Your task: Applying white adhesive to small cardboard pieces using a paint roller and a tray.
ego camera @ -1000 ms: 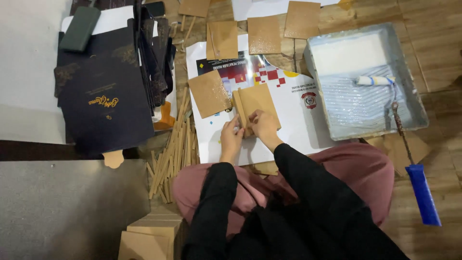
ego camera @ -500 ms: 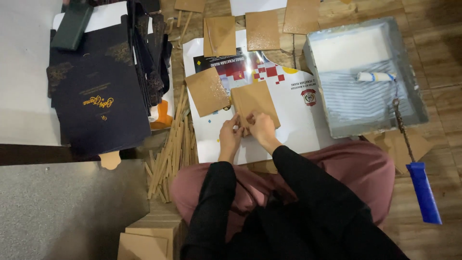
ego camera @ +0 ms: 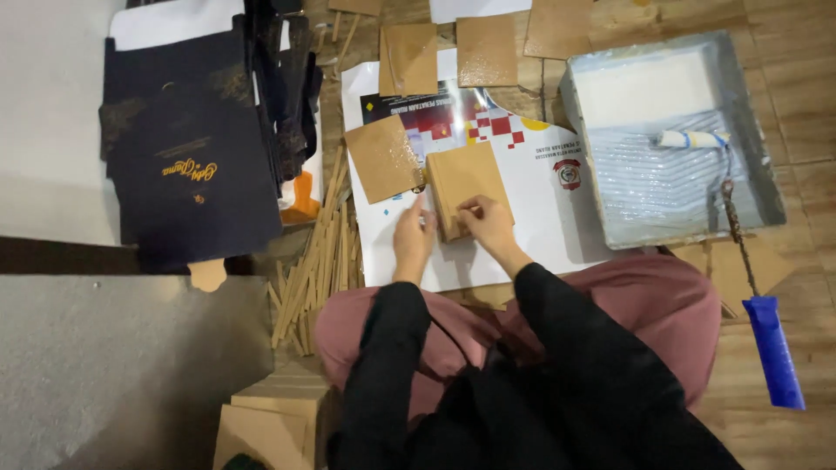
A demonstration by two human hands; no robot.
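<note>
Head view, left to right: dark flattened boxes [ego camera: 187,165] lie at the far left, with a heap of thin wooden sticks [ego camera: 318,261] beside them. Next, the left hand [ego camera: 412,239] rests with fingers loosely spread against the left edge of a brown cardboard stack [ego camera: 466,187] on a white printed sheet [ego camera: 531,218]. The right hand [ego camera: 488,224] pinches that stack's near edge. Further right sits a paint tray [ego camera: 670,52] holding a roller [ego camera: 697,139] with a blue handle [ego camera: 773,348].

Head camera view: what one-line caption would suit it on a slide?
Both hands, left and right, press a brown cardboard square beside a paint tray.
</note>
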